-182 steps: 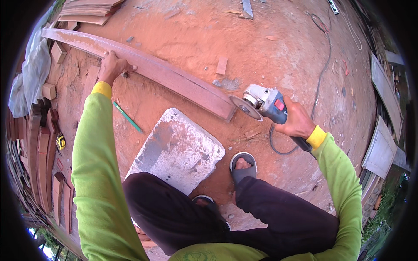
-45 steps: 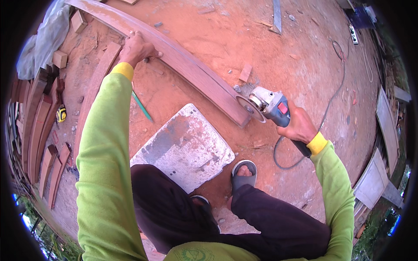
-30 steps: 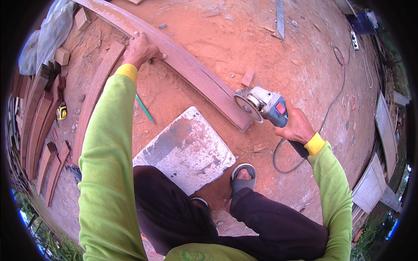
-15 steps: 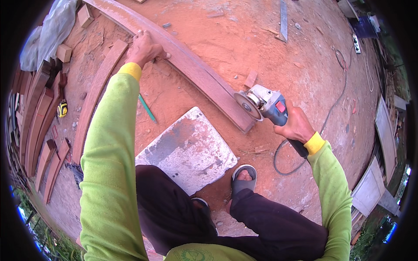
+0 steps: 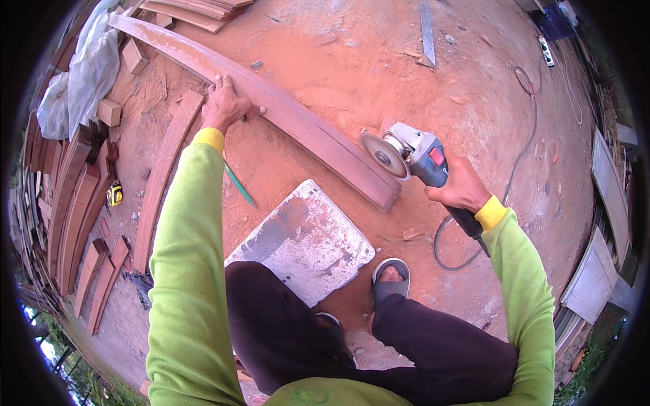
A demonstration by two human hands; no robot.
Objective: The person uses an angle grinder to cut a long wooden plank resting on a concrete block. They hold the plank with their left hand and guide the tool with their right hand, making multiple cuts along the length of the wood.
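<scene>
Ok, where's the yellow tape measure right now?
The tape measure is at the left of the head view, on the ground between the row of curved boards and a longer lone board.

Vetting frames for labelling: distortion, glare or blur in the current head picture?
Head view: strong fisheye, black corners; how much bow in the plank is lens, can't tell. Head view: soft, diffuse light, no hard shadows; lower-left rim nearly blown out. Head view: left hand and angle grinder look sharp, no obvious motion blur.
</scene>
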